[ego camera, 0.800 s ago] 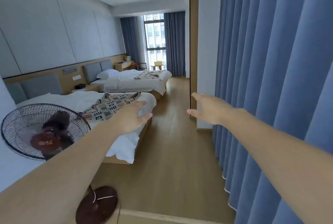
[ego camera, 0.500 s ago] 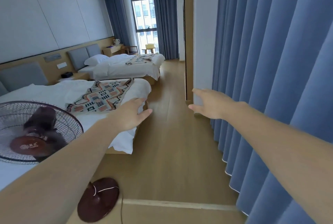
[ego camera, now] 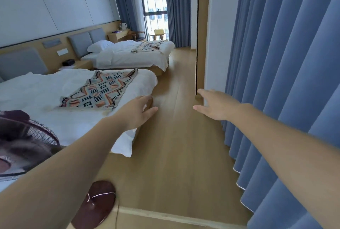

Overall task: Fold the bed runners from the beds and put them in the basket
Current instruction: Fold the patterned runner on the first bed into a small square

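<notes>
Both grips are empty with fingers spread: left hand (ego camera: 137, 112) and right hand (ego camera: 214, 104) reach forward at mid-frame, likely for balance while approaching. The nearest bed runner (ego camera: 100, 90) lies rumpled on the near bed (ego camera: 36, 90), left of centre; another runner (ego camera: 147, 46) rests on the far bed (ego camera: 125, 57).

Both arms bare, stretched forward from lower corners of view, converging toward centre. Left hand (ego camera: 137, 112) palm down, fingers loosely extended and together, thumb pointing right, nothing held. Right hand (ego camera: 215, 105) palm down, fingers spread and slack, thumb pointing left, nothing held. Hands well apart, roughly level, wrists straight
</notes>
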{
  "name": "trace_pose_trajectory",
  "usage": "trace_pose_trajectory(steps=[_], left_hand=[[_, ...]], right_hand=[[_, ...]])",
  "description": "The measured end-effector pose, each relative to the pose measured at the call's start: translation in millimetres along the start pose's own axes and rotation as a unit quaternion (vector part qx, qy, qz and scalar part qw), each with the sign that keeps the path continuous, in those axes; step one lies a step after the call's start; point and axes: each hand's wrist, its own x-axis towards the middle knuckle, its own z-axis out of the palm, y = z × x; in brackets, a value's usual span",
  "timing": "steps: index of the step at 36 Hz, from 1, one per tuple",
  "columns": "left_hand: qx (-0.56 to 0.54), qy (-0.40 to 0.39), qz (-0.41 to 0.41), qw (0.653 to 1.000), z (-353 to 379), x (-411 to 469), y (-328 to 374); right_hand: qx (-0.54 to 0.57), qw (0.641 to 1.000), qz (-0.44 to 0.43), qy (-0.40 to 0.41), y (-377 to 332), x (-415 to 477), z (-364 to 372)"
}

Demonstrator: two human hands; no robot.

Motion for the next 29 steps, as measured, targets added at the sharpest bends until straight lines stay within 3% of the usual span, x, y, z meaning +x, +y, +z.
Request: trace_pose_trajectory(steps=[12, 29], left_hand=[[-0.011, 0.005, -0.048, 0.999, 38, 135, 10], [-0.033, -0.011, -0.105, 0.994, 80, 255, -63]], right_hand=[[0.016, 0.999, -0.028, -0.015, 88, 138, -8], [0.005, 0.996, -0.066, -0.066, 106, 283, 26]])
